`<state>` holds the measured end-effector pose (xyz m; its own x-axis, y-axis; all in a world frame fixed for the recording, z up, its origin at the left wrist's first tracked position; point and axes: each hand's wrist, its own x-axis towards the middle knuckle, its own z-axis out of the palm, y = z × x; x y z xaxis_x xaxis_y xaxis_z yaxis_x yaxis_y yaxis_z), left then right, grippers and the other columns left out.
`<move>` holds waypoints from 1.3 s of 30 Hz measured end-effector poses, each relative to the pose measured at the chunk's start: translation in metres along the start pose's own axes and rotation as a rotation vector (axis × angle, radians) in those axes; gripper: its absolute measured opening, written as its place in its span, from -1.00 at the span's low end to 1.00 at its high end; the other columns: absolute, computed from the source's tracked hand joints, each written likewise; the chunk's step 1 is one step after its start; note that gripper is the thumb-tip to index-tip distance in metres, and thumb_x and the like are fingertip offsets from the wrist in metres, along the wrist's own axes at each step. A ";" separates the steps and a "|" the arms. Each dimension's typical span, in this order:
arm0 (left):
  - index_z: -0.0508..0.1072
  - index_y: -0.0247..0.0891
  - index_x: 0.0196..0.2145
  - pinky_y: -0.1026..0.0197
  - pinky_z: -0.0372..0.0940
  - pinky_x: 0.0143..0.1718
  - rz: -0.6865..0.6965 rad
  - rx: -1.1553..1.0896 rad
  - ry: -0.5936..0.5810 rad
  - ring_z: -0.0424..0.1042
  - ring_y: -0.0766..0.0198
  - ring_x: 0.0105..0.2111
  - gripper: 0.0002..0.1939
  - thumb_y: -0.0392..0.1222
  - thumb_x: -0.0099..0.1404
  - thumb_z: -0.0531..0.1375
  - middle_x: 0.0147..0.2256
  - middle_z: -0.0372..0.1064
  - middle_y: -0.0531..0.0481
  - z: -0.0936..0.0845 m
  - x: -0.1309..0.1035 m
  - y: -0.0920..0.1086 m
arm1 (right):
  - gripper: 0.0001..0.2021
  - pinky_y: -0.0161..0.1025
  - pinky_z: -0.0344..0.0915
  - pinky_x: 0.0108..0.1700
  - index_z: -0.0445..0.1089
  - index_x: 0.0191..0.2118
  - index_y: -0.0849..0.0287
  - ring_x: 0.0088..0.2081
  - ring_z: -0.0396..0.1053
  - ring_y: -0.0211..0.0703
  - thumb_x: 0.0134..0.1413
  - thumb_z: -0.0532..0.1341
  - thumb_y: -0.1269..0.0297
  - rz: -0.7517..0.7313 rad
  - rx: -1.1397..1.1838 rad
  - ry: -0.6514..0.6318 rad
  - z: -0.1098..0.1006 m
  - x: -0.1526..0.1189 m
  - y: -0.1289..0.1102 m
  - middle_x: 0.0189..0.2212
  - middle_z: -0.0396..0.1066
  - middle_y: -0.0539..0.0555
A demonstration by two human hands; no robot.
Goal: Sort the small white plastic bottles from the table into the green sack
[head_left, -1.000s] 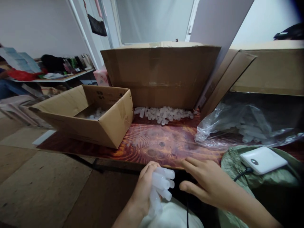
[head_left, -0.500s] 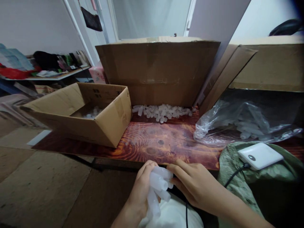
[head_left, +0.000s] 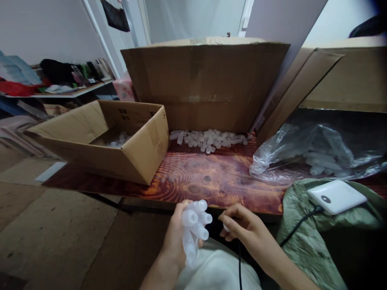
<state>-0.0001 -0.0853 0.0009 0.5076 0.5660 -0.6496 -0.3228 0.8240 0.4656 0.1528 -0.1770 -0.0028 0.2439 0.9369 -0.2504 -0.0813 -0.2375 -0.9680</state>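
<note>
My left hand (head_left: 175, 227) is wrapped round a bunch of several translucent white plastic tubes (head_left: 198, 230). Their narrow open necks point to the right, towards my other hand. A short gap away, my right hand (head_left: 242, 225) has its fingers curled in a pinch. A small whitish plastic piece (head_left: 226, 228) shows between those fingertips, mostly hidden by them. Beyond both hands, a pile of small translucent plastic pieces (head_left: 208, 140) lies at the back of the wooden table.
An open cardboard box (head_left: 145, 153) with some whitish pieces inside stands at the table's left. A large carton (head_left: 205, 88) rises behind the pile. At right, a clear plastic bag (head_left: 272, 157) holds more tubes. A white power bank (head_left: 337, 197) with a black cable rests on green fabric (head_left: 299, 225).
My right hand has drawn away from the tubes to the right, with the small whitish piece in its fingers. My left hand has turned the bunch so the necks show more.
</note>
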 end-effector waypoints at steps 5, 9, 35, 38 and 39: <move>0.30 -0.24 -0.41 0.39 0.09 -0.73 0.032 -0.062 0.015 0.27 0.37 -0.67 -0.78 -0.03 0.16 0.17 -0.58 0.31 0.07 0.010 -0.004 0.000 | -0.73 -0.24 0.39 -0.02 0.35 0.06 0.10 0.02 0.38 -0.13 0.29 0.09 0.30 -0.488 -0.582 -0.099 -0.003 0.000 -0.019 0.04 0.35 0.18; 0.19 -0.19 -0.44 0.39 0.09 -0.69 0.153 -0.043 0.041 0.21 0.42 -0.69 -0.76 -0.07 0.12 0.21 -0.60 0.19 0.17 0.011 -0.005 -0.004 | -0.74 -0.24 0.39 -0.09 0.27 0.06 0.10 -0.12 0.42 -0.19 0.30 0.06 0.41 -0.603 -0.805 -0.160 -0.001 -0.001 -0.026 -0.11 0.43 0.11; 0.25 -0.20 -0.39 0.36 0.16 -0.63 0.195 0.022 0.160 0.26 0.40 -0.68 -0.69 0.04 0.16 0.24 -0.59 0.26 0.16 0.000 0.007 -0.013 | -0.85 -0.32 0.30 -0.26 0.25 -0.04 0.11 -0.30 0.39 -0.21 0.32 0.04 0.35 -0.587 -0.954 -0.202 -0.005 0.002 -0.021 -0.27 0.42 0.05; 0.29 -0.23 -0.38 0.35 0.11 -0.69 0.123 0.024 0.167 0.23 0.38 -0.73 -0.74 0.02 0.23 0.17 -0.63 0.27 0.13 0.000 0.007 -0.012 | -0.79 -0.28 0.29 -0.27 0.23 0.00 0.13 -0.29 0.39 -0.16 0.31 -0.01 0.41 -0.625 -1.065 -0.216 -0.004 0.001 -0.025 -0.27 0.42 0.07; 0.30 -0.23 -0.37 0.35 0.09 -0.71 0.110 0.023 0.174 0.22 0.38 -0.74 -0.75 0.01 0.24 0.16 -0.64 0.27 0.12 0.000 0.006 -0.011 | -0.82 -0.27 0.27 -0.31 0.26 -0.06 0.15 -0.33 0.38 -0.15 0.29 0.01 0.40 -0.629 -1.109 -0.207 -0.003 0.002 -0.027 -0.31 0.42 0.07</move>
<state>0.0068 -0.0911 -0.0081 0.3243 0.6505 -0.6868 -0.3499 0.7570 0.5518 0.1581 -0.1699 0.0231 -0.2142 0.9633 0.1618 0.8577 0.2647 -0.4408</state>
